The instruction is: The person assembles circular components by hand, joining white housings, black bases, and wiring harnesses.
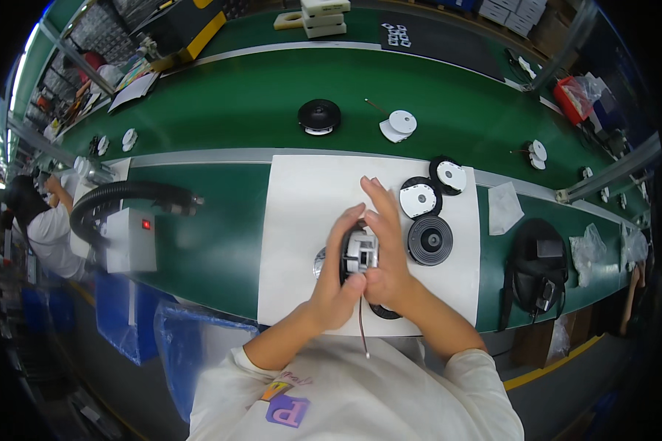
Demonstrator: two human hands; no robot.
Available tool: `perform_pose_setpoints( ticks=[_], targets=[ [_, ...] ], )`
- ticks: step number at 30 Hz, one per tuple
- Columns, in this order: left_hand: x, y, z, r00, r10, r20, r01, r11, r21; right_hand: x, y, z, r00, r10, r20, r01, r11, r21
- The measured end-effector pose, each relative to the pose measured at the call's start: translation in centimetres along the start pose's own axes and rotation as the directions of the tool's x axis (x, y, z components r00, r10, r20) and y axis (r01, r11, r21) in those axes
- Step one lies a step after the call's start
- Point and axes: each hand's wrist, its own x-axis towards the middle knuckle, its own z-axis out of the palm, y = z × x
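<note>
Between my two palms is a round black-and-white part [362,253], held on edge, with a thin brown wire [362,331] dangling toward me. My left hand [331,298] wraps its left side. My right hand [391,257] presses its right side, fingers pointing away from me. Beneath lies a white sheet [294,213]. A shiny silver round piece [319,263] shows partly behind my left hand, and a black disc [385,312] is mostly hidden under my right wrist. Right of my hands lie a ribbed dark disc [429,240] and two black rings with white centres, one nearer [420,198], one farther [451,176].
A green belt [235,110] beyond carries a black domed part [319,116] and several white round parts [399,125]. At left, a black flexible hose [136,192] arches over a white box [131,241]; a co-worker [48,228] sits beyond. A black round device [538,268] lies at right.
</note>
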Motion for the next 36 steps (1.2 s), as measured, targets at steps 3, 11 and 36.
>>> perform_pose_setpoints(
  ticks=[3, 11, 36],
  targets=[
    [1.7, -1.1, 0.0, 0.999, 0.039, -0.03, -0.04, 0.999, -0.024, 0.9, 0.1, -3.3, 0.954, 0.102, 0.281, 0.087, 0.804, -0.588],
    [15.0, -7.4, -3.9, 0.999, 0.038, -0.036, -0.022, 0.927, 0.375, 7.5, 9.5, -12.5, 0.914, 0.378, 0.146, -0.102, 0.562, -0.821],
    [7.8, -4.4, -4.7, 0.912, -0.159, 0.377, -0.25, 0.513, 0.821, 11.2, 25.6, -11.8, 0.556, 0.831, -0.012, -0.071, 0.033, -0.997]
  ],
)
